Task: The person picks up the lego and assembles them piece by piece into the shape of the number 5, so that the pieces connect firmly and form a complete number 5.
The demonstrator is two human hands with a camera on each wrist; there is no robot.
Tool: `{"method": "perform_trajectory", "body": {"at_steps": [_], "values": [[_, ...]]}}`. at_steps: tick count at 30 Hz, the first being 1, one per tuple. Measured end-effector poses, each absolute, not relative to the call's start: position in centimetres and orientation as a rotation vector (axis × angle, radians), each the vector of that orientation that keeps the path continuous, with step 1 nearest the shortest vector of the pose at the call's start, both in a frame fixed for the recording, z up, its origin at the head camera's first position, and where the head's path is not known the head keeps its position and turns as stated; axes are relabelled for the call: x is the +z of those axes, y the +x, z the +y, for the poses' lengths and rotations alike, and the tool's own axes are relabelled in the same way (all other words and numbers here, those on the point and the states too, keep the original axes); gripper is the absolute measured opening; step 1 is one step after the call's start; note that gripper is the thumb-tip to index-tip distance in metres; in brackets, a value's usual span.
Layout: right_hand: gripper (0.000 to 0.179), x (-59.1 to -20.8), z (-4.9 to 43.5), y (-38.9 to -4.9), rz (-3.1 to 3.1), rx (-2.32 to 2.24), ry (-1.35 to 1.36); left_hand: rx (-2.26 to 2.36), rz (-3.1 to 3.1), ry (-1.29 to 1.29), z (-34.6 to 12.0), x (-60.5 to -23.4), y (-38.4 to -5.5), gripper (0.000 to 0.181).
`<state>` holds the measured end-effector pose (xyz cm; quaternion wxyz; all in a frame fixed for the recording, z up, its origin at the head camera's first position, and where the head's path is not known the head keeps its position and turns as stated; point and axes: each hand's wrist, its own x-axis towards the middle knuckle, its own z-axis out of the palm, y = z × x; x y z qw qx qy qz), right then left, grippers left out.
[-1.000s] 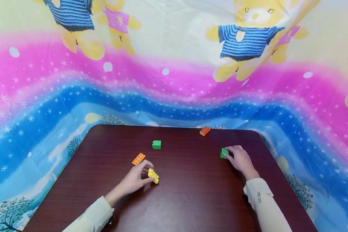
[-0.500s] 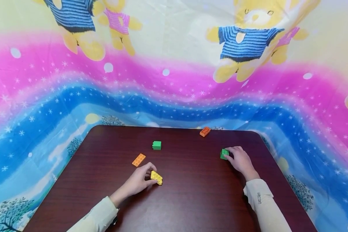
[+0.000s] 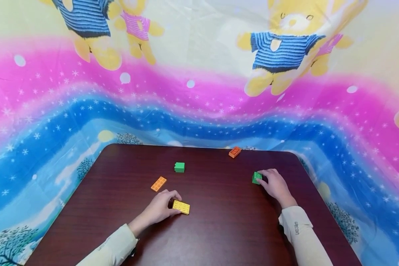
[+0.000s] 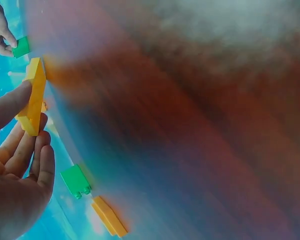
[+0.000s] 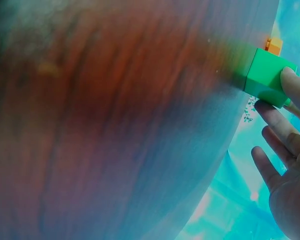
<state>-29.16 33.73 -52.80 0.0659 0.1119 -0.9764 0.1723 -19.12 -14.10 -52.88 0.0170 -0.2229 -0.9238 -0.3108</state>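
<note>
Taking twelve o'clock as the table's (image 3: 219, 232) far edge, we are judging this an early stage: two bricks are being held, three are lying untouched, and none are being joined as far as we are seeing. The left hand (image 3: 159, 207) is pinching the yellow brick (image 3: 181, 207) between thumb and fingers, just left of the clock's centre; the right hand (image 3: 276, 184) is gripping the held green brick (image 3: 256, 178) at two o'clock. Left over, we are counting the flat orange brick (image 3: 158, 184) at ten, the loose green brick (image 3: 179, 167) at eleven, its studs pointing towards nine, and the far orange brick (image 3: 234, 152) at one, beside the edge. We are losing some detail: the right thumb is covering part of its brick, the table's near edge is running out of view, and both wrist views are blurring across the tabletop. We are not managing to tell whether either held brick is touching the wood.
</note>
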Motion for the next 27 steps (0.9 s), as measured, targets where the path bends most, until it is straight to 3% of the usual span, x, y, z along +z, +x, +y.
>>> {"method": "perform_trajectory", "body": {"at_steps": [27], "values": [[0.043, -52.7, 33.5, -29.3, -2.951, 0.501, 0.322, -0.87, -2.901, -0.814, -12.7, -53.2, -19.8, 0.027]]}}
